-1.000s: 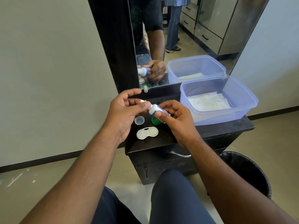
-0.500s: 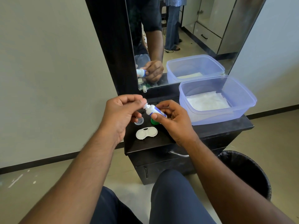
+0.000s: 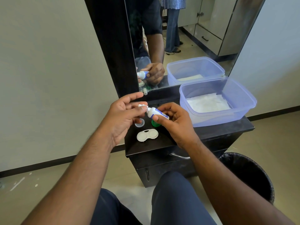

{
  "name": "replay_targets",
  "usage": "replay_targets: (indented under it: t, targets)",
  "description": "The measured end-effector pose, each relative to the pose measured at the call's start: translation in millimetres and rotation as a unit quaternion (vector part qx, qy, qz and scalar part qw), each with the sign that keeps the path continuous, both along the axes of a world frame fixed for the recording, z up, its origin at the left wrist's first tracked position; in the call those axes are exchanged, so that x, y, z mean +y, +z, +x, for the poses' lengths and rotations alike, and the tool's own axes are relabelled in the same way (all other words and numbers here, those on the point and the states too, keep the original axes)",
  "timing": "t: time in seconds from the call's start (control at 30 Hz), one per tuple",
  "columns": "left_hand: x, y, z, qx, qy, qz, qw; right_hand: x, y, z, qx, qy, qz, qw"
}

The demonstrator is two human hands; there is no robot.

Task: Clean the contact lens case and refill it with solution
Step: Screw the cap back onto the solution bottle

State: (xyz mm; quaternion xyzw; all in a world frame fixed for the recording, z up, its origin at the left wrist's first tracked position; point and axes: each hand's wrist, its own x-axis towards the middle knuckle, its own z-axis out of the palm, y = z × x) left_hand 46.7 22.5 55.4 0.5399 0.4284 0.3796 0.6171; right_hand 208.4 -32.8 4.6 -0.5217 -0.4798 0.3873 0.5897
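Case: white plastic, twin round wells (caps off), lying flat

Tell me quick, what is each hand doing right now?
Left hand: thumb and a finger pinch the small white cap at the bottle's tip; the other fingers are spread.
Right hand: fingers curled round the solution bottle, held tilted.

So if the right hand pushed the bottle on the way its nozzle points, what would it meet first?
Probably the left hand, whose fingers pinch the small white cap just off the white, blue-labelled bottle; depth is unclear.
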Motion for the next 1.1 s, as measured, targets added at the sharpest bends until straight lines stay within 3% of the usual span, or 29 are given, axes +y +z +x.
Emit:
replay_targets:
  t: [0.1,0.23,0.6,0.73,1.1]
  targets:
    - [-2.6,0.1,8.1,-0.016,0.053,-0.036,0.998,0.4,-1.2,0.3,0.000,-0.004,0.000,1.000]
    - [-0.3,-6.2,14.5,0.062,0.123,-0.017,0.990,-0.3,-2.0,1.0,-0.004,-0.005,-0.002,1.000]
    - [0.4,4.2,-3.2,0.117,-0.015,0.114,0.987,-0.2,-2.1,1.4,-0.006,-0.012,0.008,1.000]
    - [-0.1,7.4,-3.6,0.062,-0.023,0.063,0.996,-0.7,-4.7,2.6,-0.016,-0.014,0.007,1.000]
    - [-0.8,4.8,-1.7,0.140,0.078,-0.011,0.987,-2.0,-8.5,4.7,-0.065,0.020,0.082,0.994]
